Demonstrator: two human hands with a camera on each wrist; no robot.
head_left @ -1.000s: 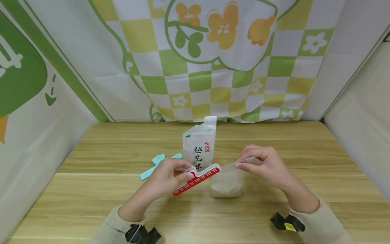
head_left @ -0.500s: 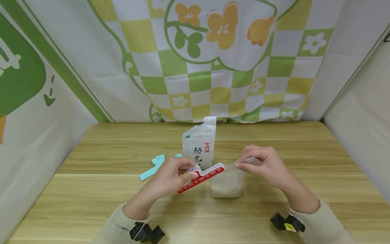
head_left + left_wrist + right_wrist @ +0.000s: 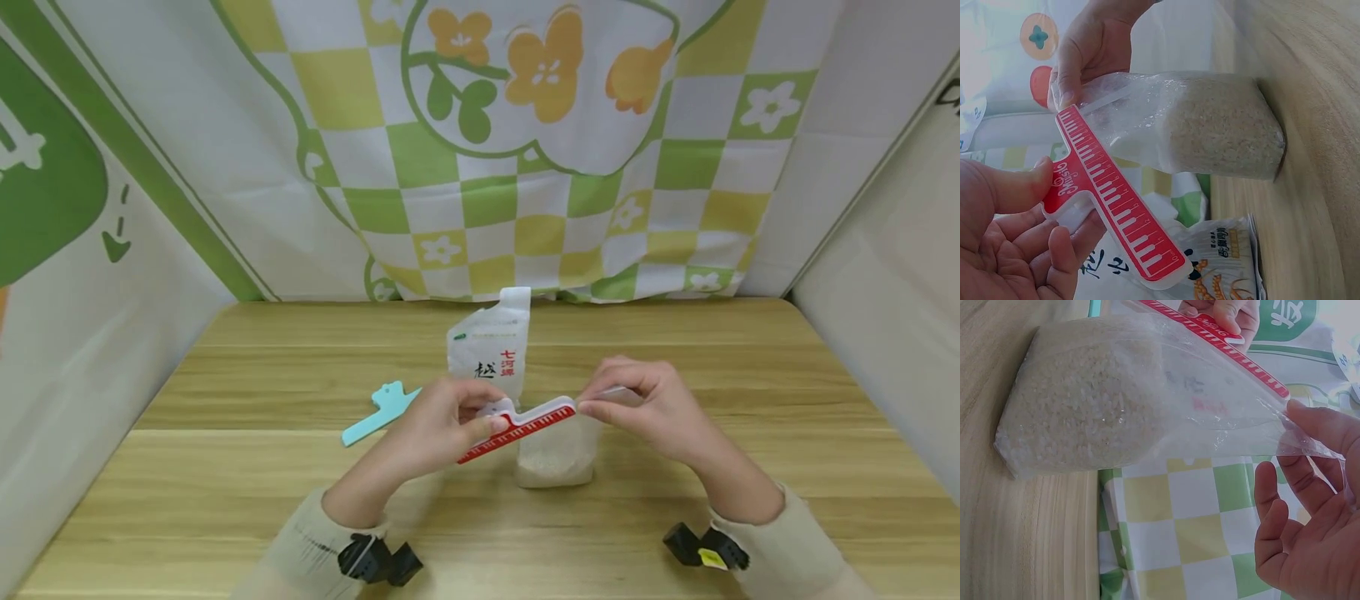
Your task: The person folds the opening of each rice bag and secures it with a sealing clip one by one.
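One red clip (image 3: 1113, 187) is pinched by the left fingers (image 3: 1019, 189), one clear rice bag (image 3: 1094, 400) by the right fingers (image 3: 1325, 424).

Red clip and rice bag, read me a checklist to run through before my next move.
1. Clip held: ok, the left hand pinches it.
2. Bag held at the top: ok, pinched by the right hand.
3. Bag standing on the table: ok.
4. Rice low enough: ok, the bag's upper part looks free of it.
5. Clip level: not ok, slanted in the head view.
6. Clip jaws parted: cannot tell.
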